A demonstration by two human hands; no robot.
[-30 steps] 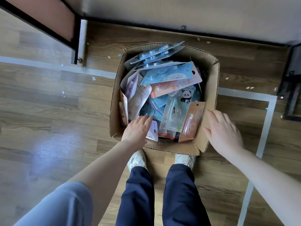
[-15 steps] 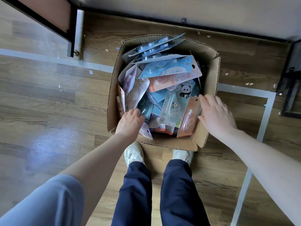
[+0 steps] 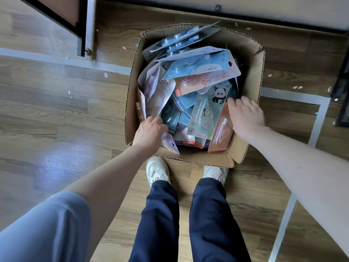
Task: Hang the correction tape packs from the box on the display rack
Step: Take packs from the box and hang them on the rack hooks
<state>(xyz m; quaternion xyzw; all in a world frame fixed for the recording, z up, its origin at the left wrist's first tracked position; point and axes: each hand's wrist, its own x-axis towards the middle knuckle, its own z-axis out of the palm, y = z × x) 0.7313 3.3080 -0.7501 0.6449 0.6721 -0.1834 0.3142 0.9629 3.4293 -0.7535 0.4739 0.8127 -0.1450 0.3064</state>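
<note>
From the head camera, an open cardboard box (image 3: 251, 67) sits on the wood floor (image 3: 56, 110) just ahead of the person's white shoes (image 3: 157, 170), its near flap folded out toward the toes. The box is filled nearly to the rim with a loose heap of correction tape packs (image 3: 198, 72), some tilted against the left wall, some lying flat across the top.

The left hand (image 3: 149, 133) is inside the near left corner, fingers curled down among the packs; a pale pack (image 3: 170, 142) sticks out from under it, but whether the fingers actually pinch it cannot be told. The right hand (image 3: 245, 116) lies palm down by the right wall, fingers together and slightly bent, resting on an orange pack (image 3: 220, 135) that leans on the near right edge, next to a panda-print pack (image 3: 205, 112).

Open floor lies to the left of the box. A dark metal frame leg (image 3: 83, 35) stands beyond it at far left, and another dark frame (image 3: 341, 91) stands at the right edge. Pale tape lines (image 3: 319, 114) cross the floor beside the box.
</note>
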